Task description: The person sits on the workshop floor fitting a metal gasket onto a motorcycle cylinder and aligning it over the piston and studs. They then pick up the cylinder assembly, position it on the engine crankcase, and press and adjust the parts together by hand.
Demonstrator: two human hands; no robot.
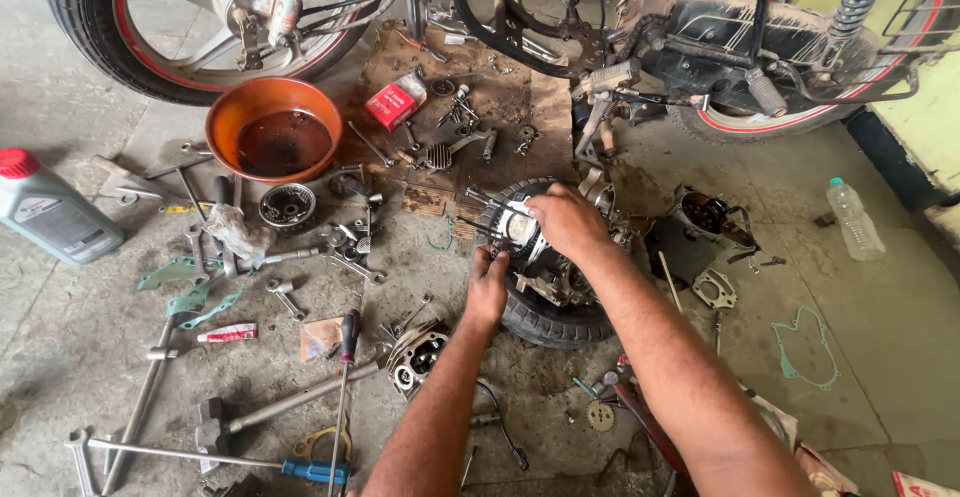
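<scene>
Grey, oil-stained concrete makes up the workshop floor (880, 357), with a partly stripped motorcycle (700, 27) standing along the far edge, its two red-striped wheels showing at the top left and top right. Near the middle, a metal engine assembly (535, 257) sits on a small black tyre (550, 322) lying flat on the floor. Both hands are on that assembly: the left hand (488, 287) presses its fingers against the near left side, and the right hand (568, 219) curls over the top; whether either truly grips a part cannot be told. One orange bowl (273, 129) holds dark oil. One grey oil bottle (50, 212) with a red cap lies at the left edge, and one clear plastic bottle (853, 219) stands at the right. One small red box (395, 102) rests on a brown cardboard sheet (500, 97). Two green gaskets show, one at the left (190, 287), one at the right (805, 347). Wrenches, bolts and one blue-handled screwdriver (315, 471) lie scattered around.
</scene>
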